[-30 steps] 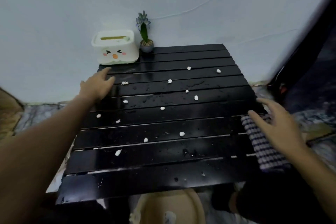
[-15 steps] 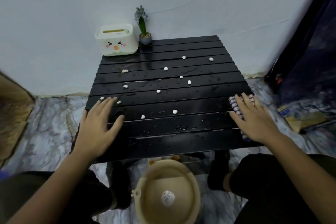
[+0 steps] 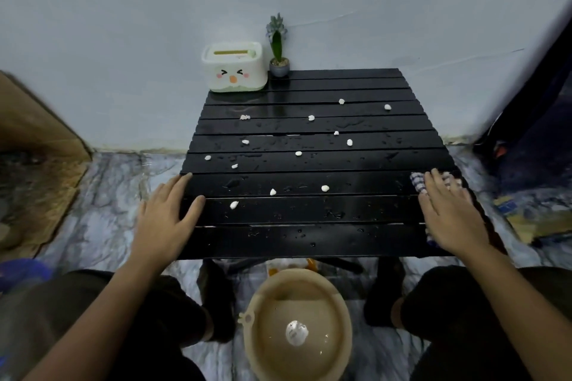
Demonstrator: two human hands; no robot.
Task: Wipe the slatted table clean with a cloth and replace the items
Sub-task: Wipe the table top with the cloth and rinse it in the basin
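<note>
The black slatted table [image 3: 309, 238] stands low against the wall, wet and dotted with several white crumbs [image 3: 324, 188]. My left hand [image 3: 168, 216] lies flat on its near left corner, fingers straight. Flat on the checked cloth [image 3: 416, 180] at the near right edge rests my right hand [image 3: 450, 215]; most of the cloth is hidden under the palm. A white tissue box with a cartoon face [image 3: 233, 67] and a small potted plant [image 3: 278, 49] stand at the table's far left corner.
A beige basin [image 3: 263, 349] holding water and a white lump sits on the marble floor between my knees, just before the table. Brown cardboard [image 3: 34, 158] lies to the left. Dark furniture [image 3: 532, 120] stands to the right.
The view has pulled back and down, showing more floor and basin. My left hand came back from the far left corner to the near left edge. My right hand settled flat on the cloth.
</note>
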